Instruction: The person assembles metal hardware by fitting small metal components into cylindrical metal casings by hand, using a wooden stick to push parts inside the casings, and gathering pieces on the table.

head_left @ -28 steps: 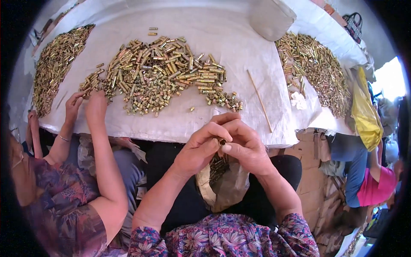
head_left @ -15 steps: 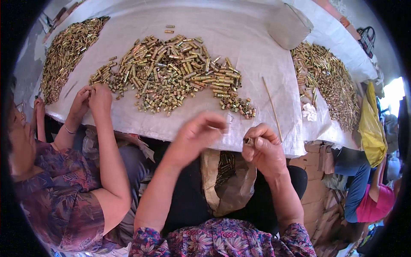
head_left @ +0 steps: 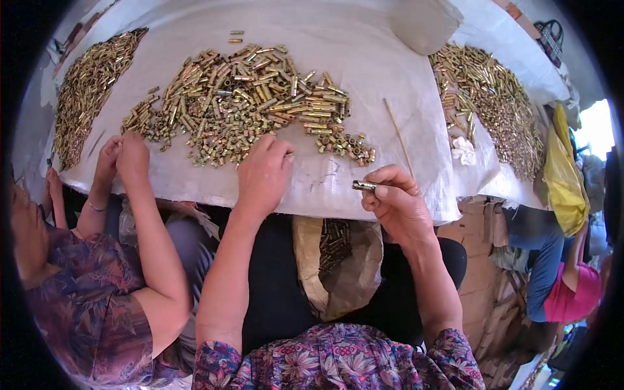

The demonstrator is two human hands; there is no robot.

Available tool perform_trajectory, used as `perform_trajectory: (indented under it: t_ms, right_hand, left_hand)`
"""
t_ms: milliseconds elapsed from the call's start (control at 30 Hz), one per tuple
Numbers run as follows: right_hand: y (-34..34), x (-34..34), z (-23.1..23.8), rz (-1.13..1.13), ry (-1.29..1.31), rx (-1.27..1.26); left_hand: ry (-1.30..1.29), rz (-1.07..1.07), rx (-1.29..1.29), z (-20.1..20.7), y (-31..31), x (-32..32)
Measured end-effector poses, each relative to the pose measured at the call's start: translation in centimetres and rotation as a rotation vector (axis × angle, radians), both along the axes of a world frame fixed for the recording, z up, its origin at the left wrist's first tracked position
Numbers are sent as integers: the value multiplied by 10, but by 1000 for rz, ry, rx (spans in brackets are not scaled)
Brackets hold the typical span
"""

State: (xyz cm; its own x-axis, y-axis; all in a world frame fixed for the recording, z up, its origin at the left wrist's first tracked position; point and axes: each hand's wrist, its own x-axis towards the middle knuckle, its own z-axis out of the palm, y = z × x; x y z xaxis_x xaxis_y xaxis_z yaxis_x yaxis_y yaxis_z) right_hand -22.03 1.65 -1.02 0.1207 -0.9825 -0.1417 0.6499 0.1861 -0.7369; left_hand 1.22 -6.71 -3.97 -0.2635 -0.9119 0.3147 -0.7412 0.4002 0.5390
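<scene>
My right hand (head_left: 398, 201) is closed, pinching a small metal sleeve (head_left: 364, 186) between thumb and fingers above the table's near edge. The sleeve lies level, one end poking out to the left. My left hand (head_left: 263, 174) rests at the near side of the central pile, back upward, with its fingers curled together; whatever is at its fingertips is hidden. That pile mixes long brass-coloured tubes (head_left: 323, 107) and short metal rings (head_left: 224, 144). Between my legs stands an open sack (head_left: 309, 276) holding darker metal sleeves (head_left: 335, 246).
A white sheet (head_left: 325, 195) covers the table. Other metal-part heaps lie at far left (head_left: 97, 88) and right (head_left: 497, 104). A thin stick (head_left: 398, 136) and crumpled white paper (head_left: 463, 151) lie right of centre. A co-worker's hands (head_left: 127, 159) are at the left.
My left hand has moved left and away from me to the pile's near edge. My right hand has turned, so the sleeve shows more plainly. The view has shifted slightly.
</scene>
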Motion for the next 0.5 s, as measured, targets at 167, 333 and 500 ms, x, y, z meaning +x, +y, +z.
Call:
perform_trajectory:
  t_ms: [167,333,500]
  right_hand:
    - [9,1,0,-67,18,42]
    - [12,6,4,28,232,-13]
    - [23,15,7,31,305,6]
  left_hand:
    - [471,-99,326,22,30,-4]
    - [1008,-243,766,46,68,-15]
    - [1130,-290,776,45,77,-17]
